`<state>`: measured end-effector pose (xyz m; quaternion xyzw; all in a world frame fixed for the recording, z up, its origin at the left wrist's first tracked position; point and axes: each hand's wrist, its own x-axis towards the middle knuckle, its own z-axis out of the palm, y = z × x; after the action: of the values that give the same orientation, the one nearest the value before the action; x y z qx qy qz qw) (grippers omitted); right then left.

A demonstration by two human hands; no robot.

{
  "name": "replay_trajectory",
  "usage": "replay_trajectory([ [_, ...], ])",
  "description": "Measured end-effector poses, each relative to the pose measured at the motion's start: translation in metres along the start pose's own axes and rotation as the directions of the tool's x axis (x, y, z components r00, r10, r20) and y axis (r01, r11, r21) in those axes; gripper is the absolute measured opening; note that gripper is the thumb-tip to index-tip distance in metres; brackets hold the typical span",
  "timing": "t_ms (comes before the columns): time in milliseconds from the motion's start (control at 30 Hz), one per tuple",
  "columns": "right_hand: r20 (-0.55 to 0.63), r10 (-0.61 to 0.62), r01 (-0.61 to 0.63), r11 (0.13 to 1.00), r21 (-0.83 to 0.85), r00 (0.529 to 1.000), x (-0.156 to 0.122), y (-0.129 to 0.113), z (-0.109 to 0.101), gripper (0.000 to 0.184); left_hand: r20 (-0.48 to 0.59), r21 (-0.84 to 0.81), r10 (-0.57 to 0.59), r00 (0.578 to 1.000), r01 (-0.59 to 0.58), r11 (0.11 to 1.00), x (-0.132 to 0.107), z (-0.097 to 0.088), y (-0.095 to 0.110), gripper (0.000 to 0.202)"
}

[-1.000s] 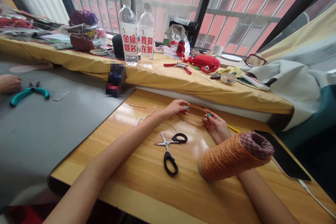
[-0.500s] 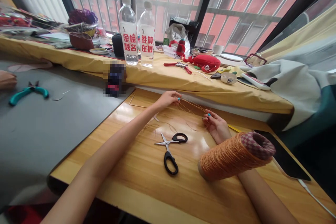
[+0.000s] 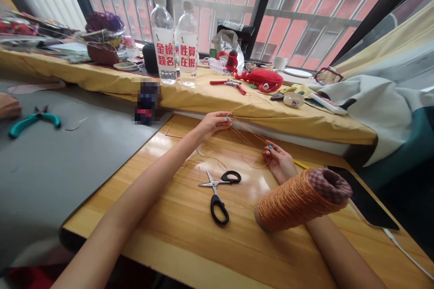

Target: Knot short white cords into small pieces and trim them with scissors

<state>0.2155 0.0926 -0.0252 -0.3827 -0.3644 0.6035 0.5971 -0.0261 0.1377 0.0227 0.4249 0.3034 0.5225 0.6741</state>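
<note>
My left hand (image 3: 214, 123) pinches several orange threads (image 3: 249, 137) above the far part of the wooden table (image 3: 190, 230). The threads run taut down to my right hand (image 3: 278, 160), whose fingers are closed on their other end just above the tabletop. Loose thread ends curl on the wood below the hands. A large spool of orange thread (image 3: 298, 198) lies on its side over my right forearm. Black-handled scissors (image 3: 217, 192) lie partly open on the table between my arms.
A dark phone (image 3: 366, 201) with a white cable lies at the right. Behind, a yellow-covered ledge (image 3: 217, 99) carries two water bottles (image 3: 162, 40), red pliers, a red pouch and clutter. On the grey mat (image 3: 50, 162) at left lie teal pliers (image 3: 32, 120) near another person's hand.
My left hand has moved up and to the left, away from my right hand, pulling the looped threads out straight between them. The right hand stayed put.
</note>
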Motion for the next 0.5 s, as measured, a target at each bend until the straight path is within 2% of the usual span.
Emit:
replay_trajectory([
  [233,-0.031,0.005,-0.005,1.000,0.001,0.999,0.000,-0.001,0.000,0.022,0.017,-0.064,0.071,0.997,-0.069,0.996,0.001,-0.006,0.004,0.020],
  [500,0.017,-0.010,0.010,0.999,-0.030,1.000,0.001,-0.001,-0.001,0.024,-0.008,-0.056,0.186,0.983,-0.186,0.981,0.000,-0.019,0.028,0.019],
])
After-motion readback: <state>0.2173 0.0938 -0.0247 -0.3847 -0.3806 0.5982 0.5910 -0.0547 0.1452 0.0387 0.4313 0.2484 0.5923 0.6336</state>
